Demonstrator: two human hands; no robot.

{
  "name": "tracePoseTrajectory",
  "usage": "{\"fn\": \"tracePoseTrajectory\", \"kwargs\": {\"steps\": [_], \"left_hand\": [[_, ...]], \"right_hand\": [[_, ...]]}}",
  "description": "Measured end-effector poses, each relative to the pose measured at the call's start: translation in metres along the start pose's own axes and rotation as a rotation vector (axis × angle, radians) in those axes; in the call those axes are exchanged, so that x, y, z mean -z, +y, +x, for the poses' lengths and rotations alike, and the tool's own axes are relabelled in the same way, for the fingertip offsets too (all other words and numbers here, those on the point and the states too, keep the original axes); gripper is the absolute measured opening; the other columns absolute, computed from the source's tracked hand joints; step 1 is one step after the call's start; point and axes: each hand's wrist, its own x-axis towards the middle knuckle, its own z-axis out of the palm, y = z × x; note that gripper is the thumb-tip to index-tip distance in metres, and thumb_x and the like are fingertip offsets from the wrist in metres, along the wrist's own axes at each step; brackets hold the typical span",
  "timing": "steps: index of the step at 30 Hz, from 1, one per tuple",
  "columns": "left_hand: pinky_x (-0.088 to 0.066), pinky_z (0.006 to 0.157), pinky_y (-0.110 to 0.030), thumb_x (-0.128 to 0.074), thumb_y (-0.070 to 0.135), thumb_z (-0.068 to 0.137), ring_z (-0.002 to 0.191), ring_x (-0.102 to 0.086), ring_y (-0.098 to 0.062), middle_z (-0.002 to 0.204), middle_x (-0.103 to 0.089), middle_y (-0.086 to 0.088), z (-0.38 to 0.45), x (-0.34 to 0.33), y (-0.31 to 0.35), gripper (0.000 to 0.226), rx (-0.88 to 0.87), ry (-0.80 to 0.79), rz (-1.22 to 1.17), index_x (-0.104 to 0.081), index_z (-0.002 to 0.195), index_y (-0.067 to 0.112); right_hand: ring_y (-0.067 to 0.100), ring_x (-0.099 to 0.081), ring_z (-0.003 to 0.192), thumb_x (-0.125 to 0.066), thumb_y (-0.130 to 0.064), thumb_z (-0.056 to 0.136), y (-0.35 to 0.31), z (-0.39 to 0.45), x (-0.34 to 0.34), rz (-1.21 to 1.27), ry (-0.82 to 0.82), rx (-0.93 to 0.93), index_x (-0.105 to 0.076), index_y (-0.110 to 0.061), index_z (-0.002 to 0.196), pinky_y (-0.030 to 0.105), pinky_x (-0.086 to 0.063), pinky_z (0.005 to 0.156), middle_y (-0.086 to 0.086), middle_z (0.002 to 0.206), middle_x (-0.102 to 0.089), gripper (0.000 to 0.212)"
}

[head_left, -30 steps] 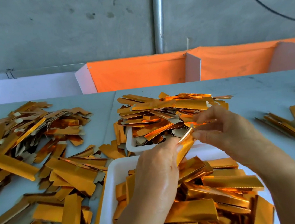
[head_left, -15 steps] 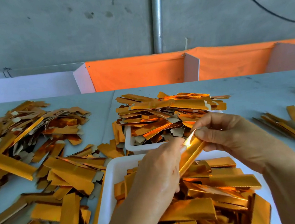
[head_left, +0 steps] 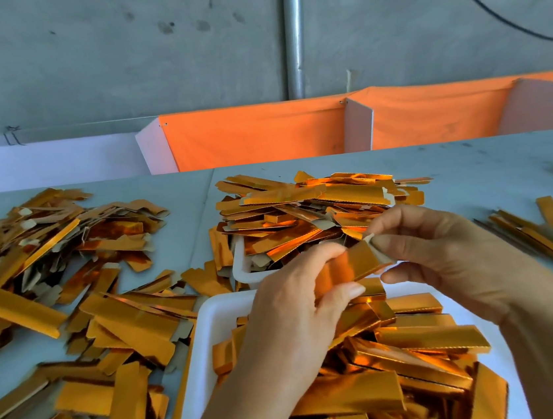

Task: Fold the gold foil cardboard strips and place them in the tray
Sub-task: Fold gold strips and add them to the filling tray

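Fingers (head_left: pixel 329 258) of the left hand (head_left: pixel 294 314) were curled round one end of a gold foil cardboard strip (head_left: pixel 360 261), thumb underneath, pinching it. At the other end the right hand (head_left: pixel 445 255) pinched the strip's pale tab between thumb and forefinger, the remaining fingers loosely bent below. The strip was held in the air, tilted up towards the right, above the far edge of the near white plastic tray (head_left: pixel 212 323).

That tray was heaped with folded gold strips (head_left: pixel 405 349), lying every which way. Just behind it sat a second white tray (head_left: pixel 240 268), piled high with flat gold strips (head_left: pixel 312 205) spilling over its rim. Out on the grey worktop (head_left: pixel 470 170), loose gold strips (head_left: pixel 72 301) were scattered thickly across the left side, foil up and brown card showing here and there. A small bundle of strips (head_left: pixel 540 234) lay well apart on the right. Beyond the worktop stood orange fabric panels (head_left: pixel 253 136) with white dividers, a grey wall and a metal pipe (head_left: pixel 292 31) behind.
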Motion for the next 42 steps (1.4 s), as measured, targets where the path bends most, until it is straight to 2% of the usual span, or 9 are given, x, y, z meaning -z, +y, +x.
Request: {"fn": "tracePoseTrajectory", "kwargs": {"steps": [3,12,16,19,25,30,33,37,42], "left_hand": [[-0.043,0.079,-0.003,-0.059,0.047,0.084,0.106,-0.041,0.013,0.105,-0.047,0.033,0.000,0.002,-0.002,0.037,0.007,-0.009,-0.067,-0.051,0.120,0.045],[-0.047,0.080,-0.012,-0.059,0.045,0.087,0.108,-0.041,0.010,0.111,-0.044,0.030,-0.001,0.005,-0.002,0.031,0.021,-0.071,-0.159,-0.049,0.115,0.049],[-0.042,0.077,-0.005,-0.050,0.053,0.081,0.110,-0.043,0.009,0.113,-0.048,0.029,0.000,0.007,-0.004,0.038,0.041,-0.087,-0.184,-0.050,0.119,0.048],[-0.043,0.082,-0.008,-0.049,0.054,0.078,0.111,-0.045,0.006,0.113,-0.051,0.028,0.001,0.008,-0.005,0.043,0.037,-0.080,-0.188,-0.052,0.120,0.046],[-0.038,0.080,0.001,-0.056,0.051,0.082,0.109,-0.046,0.008,0.111,-0.053,0.027,0.001,0.009,-0.006,0.032,0.039,-0.096,-0.197,-0.054,0.115,0.049],[-0.046,0.080,-0.011,-0.060,0.051,0.080,0.109,-0.048,0.001,0.111,-0.050,0.027,0.000,0.009,-0.008,0.039,0.040,-0.132,-0.177,-0.054,0.118,0.045],[-0.049,0.085,-0.020,-0.061,0.049,0.080,0.110,-0.048,-0.001,0.112,-0.050,0.027,-0.001,0.009,-0.008,0.041,0.028,-0.136,-0.174,-0.054,0.120,0.043],[-0.050,0.087,-0.022,-0.063,0.041,0.084,0.110,-0.046,0.000,0.114,-0.049,0.027,-0.001,0.008,-0.008,0.039,0.007,-0.133,-0.127,-0.053,0.122,0.044],[-0.052,0.085,-0.026,-0.065,0.036,0.085,0.109,-0.047,-0.001,0.112,-0.048,0.027,0.000,0.007,-0.008,0.036,0.031,-0.131,-0.115,-0.054,0.118,0.043]], "right_hand": [[0.012,-0.066,0.064,-0.069,-0.023,0.067,-0.002,0.000,0.000,0.003,-0.006,0.014,-0.071,-0.024,0.072,0.018,-0.053,0.057,0.002,0.074,-0.067,0.006],[0.017,-0.068,0.065,-0.070,-0.021,0.066,-0.006,-0.005,0.005,-0.015,-0.097,0.083,-0.070,-0.019,0.077,0.021,-0.055,0.060,0.004,0.073,-0.066,0.011],[0.023,-0.069,0.075,-0.076,-0.020,0.080,-0.008,-0.008,0.007,-0.062,-0.160,0.084,-0.068,-0.015,0.085,0.026,-0.056,0.067,0.006,0.080,-0.068,0.011],[0.026,-0.070,0.082,-0.073,-0.022,0.074,-0.012,-0.011,0.008,-0.069,-0.232,0.067,-0.067,-0.016,0.092,0.026,-0.055,0.069,0.013,0.085,-0.070,0.019],[0.024,-0.070,0.077,-0.070,-0.013,0.072,-0.010,-0.009,0.006,-0.113,-0.198,0.072,-0.066,-0.016,0.087,0.027,-0.056,0.069,0.011,0.081,-0.070,0.016],[0.019,-0.066,0.066,-0.076,-0.023,0.075,-0.012,-0.009,0.003,-0.169,-0.192,0.041,-0.067,-0.014,0.080,0.023,-0.053,0.062,0.007,0.070,-0.067,0.014],[0.013,-0.057,0.054,-0.072,-0.011,0.075,-0.012,-0.009,0.001,-0.187,-0.189,0.029,-0.064,-0.013,0.078,0.018,-0.048,0.055,0.002,0.061,-0.060,0.009],[0.007,-0.044,0.046,-0.068,0.005,0.081,-0.007,-0.005,-0.003,-0.269,-0.147,-0.012,-0.059,-0.011,0.079,0.014,-0.038,0.046,-0.002,0.058,-0.050,0.018],[0.014,-0.051,0.048,-0.067,-0.008,0.081,-0.004,-0.003,-0.004,-0.174,-0.150,-0.043,-0.061,-0.008,0.086,0.017,-0.042,0.047,0.009,0.064,-0.054,0.008]]}}
